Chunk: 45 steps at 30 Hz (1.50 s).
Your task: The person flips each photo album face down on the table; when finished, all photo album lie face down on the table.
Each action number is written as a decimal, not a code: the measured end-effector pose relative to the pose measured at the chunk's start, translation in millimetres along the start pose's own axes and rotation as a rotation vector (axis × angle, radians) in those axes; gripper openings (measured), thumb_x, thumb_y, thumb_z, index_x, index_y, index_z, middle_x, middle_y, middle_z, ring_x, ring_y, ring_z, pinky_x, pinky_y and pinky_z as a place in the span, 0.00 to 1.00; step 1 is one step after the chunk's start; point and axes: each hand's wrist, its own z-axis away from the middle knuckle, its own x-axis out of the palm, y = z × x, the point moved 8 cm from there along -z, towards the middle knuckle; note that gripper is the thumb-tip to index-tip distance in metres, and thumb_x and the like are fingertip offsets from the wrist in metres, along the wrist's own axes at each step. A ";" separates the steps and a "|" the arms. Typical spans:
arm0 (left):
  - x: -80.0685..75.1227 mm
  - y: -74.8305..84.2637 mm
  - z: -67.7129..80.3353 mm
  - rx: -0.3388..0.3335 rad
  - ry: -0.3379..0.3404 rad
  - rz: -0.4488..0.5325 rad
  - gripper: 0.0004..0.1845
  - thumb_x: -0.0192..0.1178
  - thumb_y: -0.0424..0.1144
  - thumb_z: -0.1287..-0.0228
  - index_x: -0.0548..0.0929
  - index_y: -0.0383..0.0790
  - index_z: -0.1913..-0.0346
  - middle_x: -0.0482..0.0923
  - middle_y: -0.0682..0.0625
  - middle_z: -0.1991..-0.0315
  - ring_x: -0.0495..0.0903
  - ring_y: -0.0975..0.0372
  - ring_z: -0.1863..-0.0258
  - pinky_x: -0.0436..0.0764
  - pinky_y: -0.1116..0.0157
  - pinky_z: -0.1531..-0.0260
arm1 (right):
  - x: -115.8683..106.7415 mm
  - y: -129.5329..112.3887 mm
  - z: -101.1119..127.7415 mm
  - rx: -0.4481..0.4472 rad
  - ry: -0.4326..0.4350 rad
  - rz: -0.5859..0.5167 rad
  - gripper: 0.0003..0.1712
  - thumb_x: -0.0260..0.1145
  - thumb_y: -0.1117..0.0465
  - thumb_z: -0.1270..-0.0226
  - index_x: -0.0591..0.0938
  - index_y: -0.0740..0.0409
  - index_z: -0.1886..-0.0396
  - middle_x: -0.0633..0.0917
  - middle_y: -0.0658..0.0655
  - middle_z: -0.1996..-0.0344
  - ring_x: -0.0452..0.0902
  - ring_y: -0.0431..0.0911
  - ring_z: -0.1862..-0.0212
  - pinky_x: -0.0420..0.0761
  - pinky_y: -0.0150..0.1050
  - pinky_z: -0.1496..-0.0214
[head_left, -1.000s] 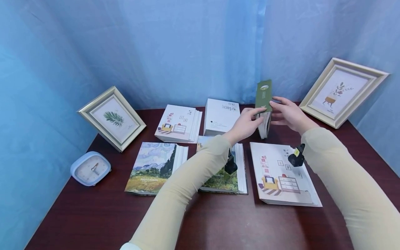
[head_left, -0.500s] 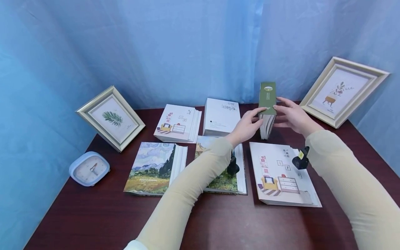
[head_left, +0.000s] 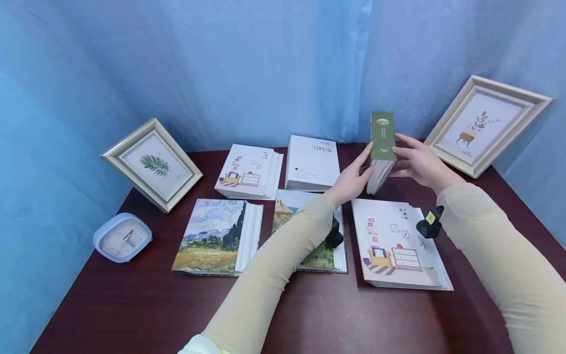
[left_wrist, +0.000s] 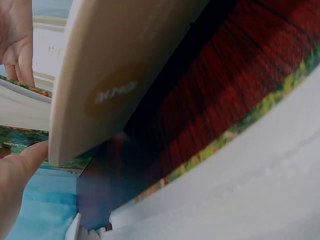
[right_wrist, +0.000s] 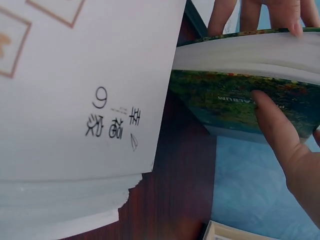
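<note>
A thick album with a green spine [head_left: 382, 140] stands upright near the back of the dark red table [head_left: 132, 305], its lower edge by the white album with a room drawing [head_left: 398, 246]. My left hand [head_left: 360, 164] grips its left side, and my right hand [head_left: 404, 155] grips its right side. In the left wrist view the album [left_wrist: 125, 65] fills the frame between thumb and fingers. In the right wrist view my thumb [right_wrist: 280, 130] lies on the album's painted cover [right_wrist: 225, 100], with fingers [right_wrist: 240, 12] over the far side of the pages.
A white box-like album [head_left: 311, 162] and another room-drawing album [head_left: 247, 172] lie at the back. Two landscape albums [head_left: 212, 236] [head_left: 323, 253] lie in front. Framed prints lean at the left [head_left: 150, 164] and right [head_left: 486, 125]. A blue clock [head_left: 121, 237] sits far left.
Both hands have turned the green album so its spine faces me more squarely, and shifted it slightly right. The other albums lie as before.
</note>
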 end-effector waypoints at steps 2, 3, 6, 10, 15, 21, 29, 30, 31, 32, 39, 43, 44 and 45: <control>-2.2 -2.3 0.2 -0.016 -0.001 -0.022 0.32 0.45 0.42 0.25 0.45 0.62 0.25 0.49 0.57 0.25 0.58 0.63 0.29 0.65 0.70 0.35 | 1.0 -0.2 -0.4 0.003 -0.016 -0.032 0.39 0.49 0.52 0.25 0.40 0.41 0.23 0.79 0.38 0.62 0.83 0.35 0.63 0.83 0.35 0.59; -3.2 -3.8 0.3 -0.026 -0.004 -0.036 0.32 0.45 0.44 0.25 0.46 0.61 0.25 0.49 0.57 0.25 0.58 0.63 0.29 0.65 0.69 0.35 | 1.2 0.2 -0.8 0.006 -0.022 -0.040 0.39 0.48 0.53 0.25 0.40 0.41 0.23 0.79 0.39 0.60 0.83 0.35 0.62 0.83 0.36 0.58; -6.3 -7.6 0.9 -0.052 -0.019 -0.079 0.31 0.46 0.47 0.26 0.49 0.61 0.25 0.52 0.56 0.26 0.58 0.62 0.29 0.64 0.66 0.33 | 1.8 3.0 -2.5 0.019 -0.040 -0.038 0.37 0.44 0.54 0.23 0.38 0.41 0.23 0.75 0.53 0.40 0.82 0.32 0.60 0.78 0.45 0.44; -6.6 -12.8 0.8 -0.083 -0.061 -0.087 0.29 0.47 0.50 0.27 0.54 0.61 0.27 0.52 0.59 0.26 0.56 0.63 0.28 0.62 0.64 0.33 | -1.2 11.4 -5.1 0.036 -0.039 -0.033 0.34 0.39 0.55 0.22 0.35 0.42 0.24 0.46 0.65 0.25 0.79 0.29 0.54 0.57 0.56 0.33; -1.4 -16.3 0.0 -0.101 -0.131 -0.151 0.29 0.46 0.49 0.26 0.52 0.62 0.26 0.47 0.57 0.24 0.51 0.64 0.26 0.59 0.65 0.31 | -9.0 22.0 -9.0 0.035 -0.006 -0.024 0.33 0.36 0.55 0.22 0.36 0.43 0.24 0.44 0.67 0.26 0.78 0.25 0.60 0.56 0.58 0.32; 8.7 -18.8 0.2 -0.131 -0.226 -0.208 0.29 0.45 0.50 0.26 0.52 0.62 0.26 0.41 0.56 0.23 0.45 0.64 0.25 0.54 0.63 0.29 | -16.8 32.8 -10.2 0.046 0.036 0.181 0.46 0.45 0.40 0.29 0.34 0.51 0.24 0.46 0.68 0.26 0.70 0.42 0.42 0.70 0.49 0.36; 19.1 -21.0 2.3 -0.128 -0.365 -0.327 0.31 0.43 0.51 0.26 0.46 0.59 0.25 0.34 0.52 0.23 0.37 0.61 0.24 0.48 0.64 0.27 | -21.2 40.3 -11.8 0.081 0.040 0.279 0.52 0.50 0.40 0.29 0.29 0.58 0.26 0.42 0.72 0.27 0.47 0.65 0.29 0.57 0.61 0.32; 20.2 -21.1 2.7 -0.129 -0.379 -0.351 0.31 0.43 0.50 0.26 0.46 0.59 0.25 0.33 0.51 0.23 0.37 0.60 0.24 0.47 0.64 0.27 | -22.2 41.8 -11.9 0.092 0.041 0.295 0.52 0.51 0.41 0.29 0.28 0.59 0.26 0.41 0.72 0.27 0.47 0.66 0.29 0.57 0.62 0.32; 21.8 -21.8 2.7 -0.132 -0.392 -0.377 0.31 0.43 0.50 0.26 0.45 0.59 0.25 0.32 0.51 0.23 0.36 0.59 0.24 0.46 0.64 0.27 | -23.7 44.2 -12.0 0.103 0.042 0.308 0.52 0.51 0.43 0.29 0.28 0.59 0.27 0.40 0.73 0.27 0.46 0.67 0.28 0.56 0.62 0.32; 23.2 -22.7 2.8 -0.136 -0.404 -0.403 0.31 0.43 0.50 0.25 0.45 0.59 0.25 0.32 0.51 0.23 0.35 0.58 0.24 0.45 0.63 0.27 | -24.9 46.5 -12.0 0.114 0.043 0.323 0.53 0.52 0.44 0.28 0.27 0.60 0.27 0.40 0.73 0.27 0.45 0.68 0.28 0.56 0.63 0.32; 29.1 -28.0 3.1 -0.171 -0.434 -0.525 0.32 0.43 0.53 0.26 0.44 0.63 0.25 0.31 0.52 0.23 0.31 0.55 0.24 0.41 0.61 0.26 | -31.9 55.1 -12.9 0.127 0.070 0.401 0.55 0.59 0.48 0.31 0.30 0.58 0.26 0.41 0.74 0.28 0.44 0.69 0.29 0.54 0.67 0.33; 30.7 -29.7 3.6 -0.174 -0.439 -0.565 0.31 0.43 0.53 0.26 0.45 0.63 0.25 0.31 0.51 0.23 0.32 0.54 0.24 0.42 0.60 0.26 | -38.1 58.7 -13.6 0.144 0.092 0.455 0.58 0.62 0.46 0.34 0.33 0.59 0.25 0.44 0.75 0.28 0.44 0.71 0.29 0.55 0.69 0.35; 31.0 -29.9 4.0 -0.175 -0.441 -0.578 0.31 0.43 0.53 0.26 0.45 0.63 0.25 0.31 0.52 0.23 0.32 0.55 0.24 0.42 0.60 0.26 | -40.2 60.5 -14.0 0.155 0.098 0.466 0.58 0.63 0.45 0.35 0.33 0.60 0.25 0.44 0.75 0.28 0.45 0.71 0.29 0.55 0.69 0.35; 31.4 -29.9 4.5 -0.176 -0.443 -0.585 0.31 0.43 0.53 0.26 0.46 0.63 0.25 0.31 0.52 0.23 0.33 0.55 0.24 0.42 0.59 0.26 | -42.5 63.0 -14.5 0.166 0.102 0.472 0.59 0.63 0.45 0.36 0.33 0.61 0.25 0.44 0.75 0.28 0.45 0.71 0.30 0.55 0.69 0.35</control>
